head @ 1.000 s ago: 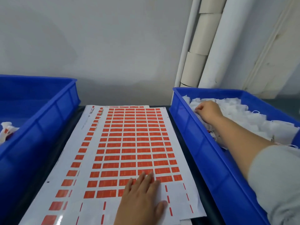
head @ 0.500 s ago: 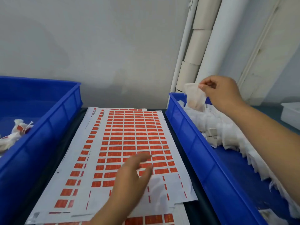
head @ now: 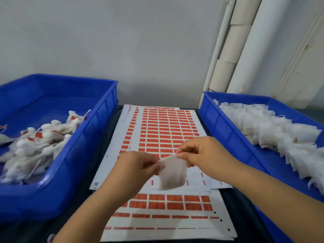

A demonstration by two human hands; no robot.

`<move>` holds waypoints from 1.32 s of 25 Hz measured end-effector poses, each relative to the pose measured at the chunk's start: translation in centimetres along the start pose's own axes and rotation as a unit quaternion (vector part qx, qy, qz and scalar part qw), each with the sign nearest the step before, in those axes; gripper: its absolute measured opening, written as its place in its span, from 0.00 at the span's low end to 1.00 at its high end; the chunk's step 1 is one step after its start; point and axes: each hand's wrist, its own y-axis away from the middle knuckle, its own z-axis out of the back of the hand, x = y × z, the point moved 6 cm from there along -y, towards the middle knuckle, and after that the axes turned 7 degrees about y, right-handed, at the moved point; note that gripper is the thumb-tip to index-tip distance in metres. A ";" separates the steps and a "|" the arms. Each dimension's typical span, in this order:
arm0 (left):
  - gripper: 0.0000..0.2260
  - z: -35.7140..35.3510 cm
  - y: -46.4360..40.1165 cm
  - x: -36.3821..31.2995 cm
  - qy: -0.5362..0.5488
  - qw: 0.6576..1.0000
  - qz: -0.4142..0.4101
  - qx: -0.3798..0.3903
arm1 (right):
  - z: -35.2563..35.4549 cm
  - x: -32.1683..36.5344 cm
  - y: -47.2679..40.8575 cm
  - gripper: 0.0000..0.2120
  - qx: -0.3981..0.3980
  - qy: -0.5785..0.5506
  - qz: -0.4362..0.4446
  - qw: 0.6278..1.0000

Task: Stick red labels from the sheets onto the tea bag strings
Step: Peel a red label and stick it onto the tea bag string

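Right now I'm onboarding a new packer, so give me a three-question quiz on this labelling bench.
1. True or false: both hands grip one tea bag above the label sheets.
2. Which bin holds the bags that already carry red labels?
A. the left bin
B. the right bin
C. neither
3. Fill in: the left hand pinches the bag's left edge, and the right hand pinches its top ____ corner.

Key: 1 true; 2 A; 3 right.
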 end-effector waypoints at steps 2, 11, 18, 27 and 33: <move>0.07 0.2 1.0 0.9 0.018 1.000 -0.009 -0.003 | -1.1 -0.9 0.8 0.10 0.007 0.009 -0.024 1.000; 0.03 -1.2 0.6 0.8 -0.098 0.992 -0.054 -0.066 | -9.2 -1.1 1.4 0.15 -0.015 -0.112 -0.093 0.989; 0.06 2.0 0.1 1.3 -0.098 0.979 -0.062 -0.171 | -8.3 -5.0 1.7 0.05 -0.037 -0.127 -0.129 0.983; 0.02 1.9 -2.5 2.9 0.007 0.976 0.002 -0.219 | -8.2 -5.9 2.0 0.04 0.041 -0.066 -0.181 0.980; 0.04 -0.2 -1.8 5.3 0.084 0.968 0.104 -0.214 | -7.4 -6.5 2.2 0.05 0.066 -0.497 -0.187 0.845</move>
